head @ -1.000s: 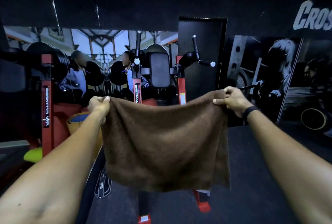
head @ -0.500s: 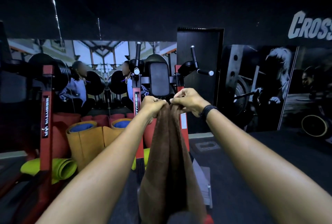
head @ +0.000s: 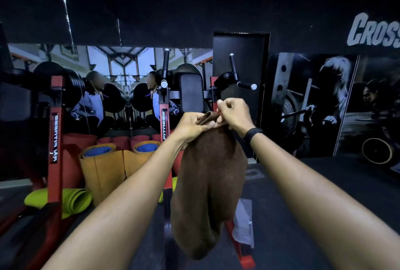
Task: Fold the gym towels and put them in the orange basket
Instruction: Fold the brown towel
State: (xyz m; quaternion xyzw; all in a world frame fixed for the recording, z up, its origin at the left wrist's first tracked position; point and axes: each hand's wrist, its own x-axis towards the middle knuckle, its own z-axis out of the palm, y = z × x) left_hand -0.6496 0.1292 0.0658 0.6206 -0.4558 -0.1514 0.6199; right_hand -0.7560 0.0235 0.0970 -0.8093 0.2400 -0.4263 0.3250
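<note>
Pinching brown towel [head: 211, 185] top w/ both hands, red fitness rack [head: 165, 127] & rolled mats [head: 104, 168] behind.

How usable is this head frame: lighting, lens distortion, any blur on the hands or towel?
Head view: dim, dark ceiling and floor swallow detail; the mirror at the back is the brightest area. Wide-angle stretch bows the forearms. The left hand, right hand and brown towel read sharp enough; the faces reflected in the mirror are blurred.

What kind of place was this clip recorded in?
A gym, most likely: a red dip station with a back pad, black weight plates on a rack, rolled exercise mats and a lifting mural.
</note>
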